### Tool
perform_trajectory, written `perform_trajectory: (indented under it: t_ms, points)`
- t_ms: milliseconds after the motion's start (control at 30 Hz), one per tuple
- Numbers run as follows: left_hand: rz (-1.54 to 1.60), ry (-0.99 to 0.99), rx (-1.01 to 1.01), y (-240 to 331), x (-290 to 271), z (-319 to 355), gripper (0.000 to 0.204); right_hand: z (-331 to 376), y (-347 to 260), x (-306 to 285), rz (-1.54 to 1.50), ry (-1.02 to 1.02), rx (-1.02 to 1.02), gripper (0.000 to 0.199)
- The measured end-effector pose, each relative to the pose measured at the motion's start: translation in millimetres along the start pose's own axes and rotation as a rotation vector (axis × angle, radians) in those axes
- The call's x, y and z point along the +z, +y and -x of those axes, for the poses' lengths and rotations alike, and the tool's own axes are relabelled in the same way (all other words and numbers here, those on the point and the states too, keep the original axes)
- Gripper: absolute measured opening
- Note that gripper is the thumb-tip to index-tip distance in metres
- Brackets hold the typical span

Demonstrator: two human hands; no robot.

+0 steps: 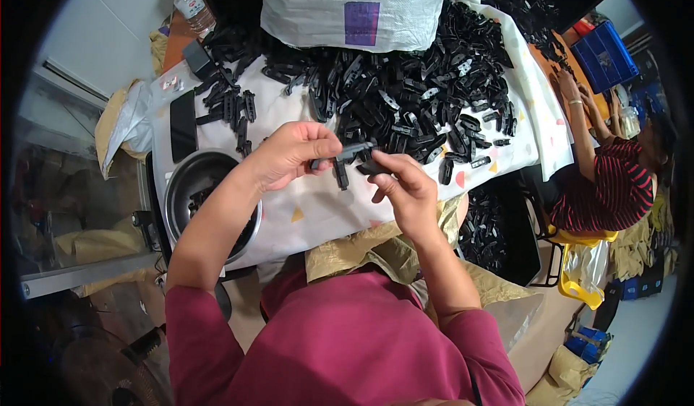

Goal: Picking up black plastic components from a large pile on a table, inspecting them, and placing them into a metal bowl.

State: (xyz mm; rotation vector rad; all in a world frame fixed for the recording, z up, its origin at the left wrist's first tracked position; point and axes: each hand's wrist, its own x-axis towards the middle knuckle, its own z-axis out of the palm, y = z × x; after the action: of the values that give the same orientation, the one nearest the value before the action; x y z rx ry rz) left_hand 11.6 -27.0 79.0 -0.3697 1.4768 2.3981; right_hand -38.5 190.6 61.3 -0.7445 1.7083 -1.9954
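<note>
Over the near part of the table my left hand [295,154] is closed, pinching a long black plastic part [354,149] between thumb and fingers. A short leg of dark plastic [342,176] hangs below it. My right hand [409,193] is closed on a small black piece [371,167] at the other end, close to or touching the long part; I cannot tell whether they are joined. Just beyond my hands lies a big heap of similar black plastic parts [405,95]. A smaller group of black parts [233,110] lies to the left.
A metal bowl [173,189] with black parts stands by my left forearm, near a black phone [183,126]. A white woven sack [347,9] stands behind the heap. A water bottle [194,9] is far left. At right sit a black crate [531,251] of parts and a co-worker [603,189].
</note>
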Motion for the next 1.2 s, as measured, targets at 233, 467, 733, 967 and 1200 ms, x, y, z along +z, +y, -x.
perform_trajectory:
  t_ms: [233,467,733,967,1200]
  points:
    - [-0.384,-0.057,0.068,17,31,3,0.021,-11,-29,-2,0.689,-0.011,-0.645,0.028]
    - [-0.565,0.082,0.277,-1,41,9,0.019,-2,-33,-2,0.755,-0.040,-0.573,0.026]
    - [-1.130,0.122,0.620,3,55,17,0.033,3,-22,-9,0.836,0.045,-0.570,0.039]
    - [-1.227,0.145,0.632,-2,49,19,0.027,0,-10,-9,0.746,-0.043,-0.319,0.041]
    - [-0.913,0.459,0.270,-12,-26,15,0.036,-15,38,-21,0.841,0.123,-0.048,0.026]
